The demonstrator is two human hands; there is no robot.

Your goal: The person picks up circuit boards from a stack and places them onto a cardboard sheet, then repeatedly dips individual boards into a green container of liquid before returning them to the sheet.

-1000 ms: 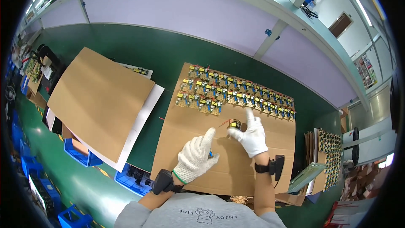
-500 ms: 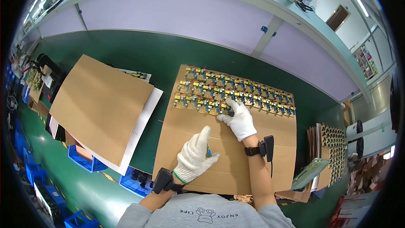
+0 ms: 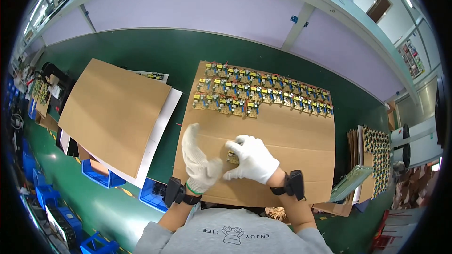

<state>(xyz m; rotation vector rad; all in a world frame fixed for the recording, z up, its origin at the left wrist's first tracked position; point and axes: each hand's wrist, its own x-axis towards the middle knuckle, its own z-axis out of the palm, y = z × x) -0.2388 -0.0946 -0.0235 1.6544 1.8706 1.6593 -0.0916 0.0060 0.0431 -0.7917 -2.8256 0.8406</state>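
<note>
My right hand [image 3: 254,160], in a white glove, curls round a small circuit board [image 3: 231,157] above the near middle of a cardboard sheet [image 3: 296,160]. Its thumb and fingers cover part of that board. Just to the left is my left hand [image 3: 200,160] in a knitted glove, fingers raised and thumb apart, with nothing seen between them. Farther off on the same sheet lie several rows of circuit boards [image 3: 275,95] with yellow and blue parts; the nearest row has a gap-free left end and stops short of the middle.
Another cardboard sheet [image 3: 115,117] lies on a stack at left, with white board under it. Blue bins [image 3: 101,175] stand below. At right are upright cardboard pieces, a green panel [image 3: 351,183] and a sheet of more circuit boards [image 3: 376,160]. A long bench [image 3: 197,9] runs behind.
My right hand has left the nearest row of boards and come back toward me, closing on a circuit board beside my left hand. My left hand has moved slightly left and opened.
</note>
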